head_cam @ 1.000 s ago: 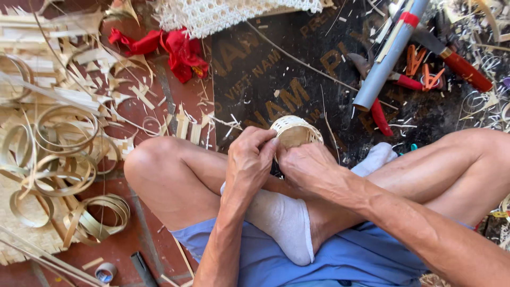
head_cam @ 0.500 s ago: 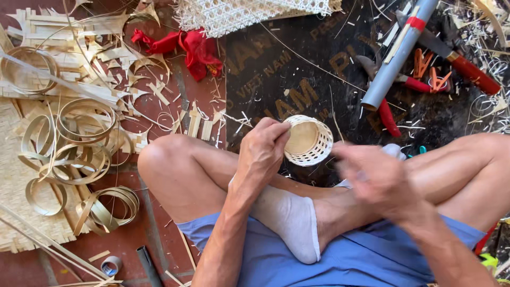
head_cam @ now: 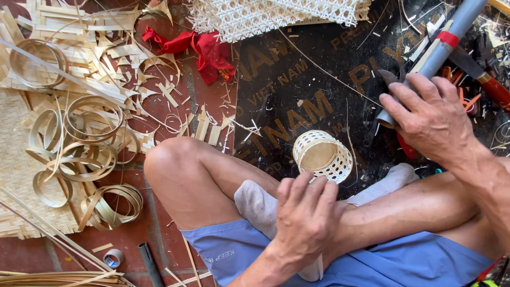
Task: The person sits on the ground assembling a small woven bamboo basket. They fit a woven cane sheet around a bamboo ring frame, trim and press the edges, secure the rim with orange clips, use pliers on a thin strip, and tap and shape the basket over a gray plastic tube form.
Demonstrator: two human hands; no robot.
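Left hand (head_cam: pixel 307 223): palm down, fingers loosely spread, resting on the crossed shin and the grey sock (head_cam: pixel 259 204). Holds nothing. Fingertips point up toward the small woven basket (head_cam: pixel 322 156), which lies just beyond them on its side, its open mouth turned up toward the camera; cannot tell whether the fingertips touch it. Basket rests on the dark mat (head_cam: pixel 297 79) against the sock's toe end.

Right hand (head_cam: pixel 433 119): reached out over the mat, well to the right of the basket, fingers curled down over the lower end of a grey pipe (head_cam: pixel 433 58). Thumb and forefinger sit at the pipe's end; grip looks loose, whether it is closed around the pipe cannot be told. Pipe runs up and away to the right, with a red tape band (head_cam: pixel 450 38) beyond the knuckles. A red-handled tool (head_cam: pixel 491 87) lies just right of the hand, another red handle partly hidden below the palm.

Farther out: red cloth (head_cam: pixel 204 50) up and left of the basket, an open-weave cane sheet (head_cam: pixel 276 16) at the top edge. Left of the knee, bamboo strip hoops (head_cam: pixel 87 143) on a woven mat (head_cam: pixel 18 175), among strip offcuts. Tape roll (head_cam: pixel 112 259) on the tiles, lower left. Blue shorts (head_cam: pixel 404 263) below both arms.
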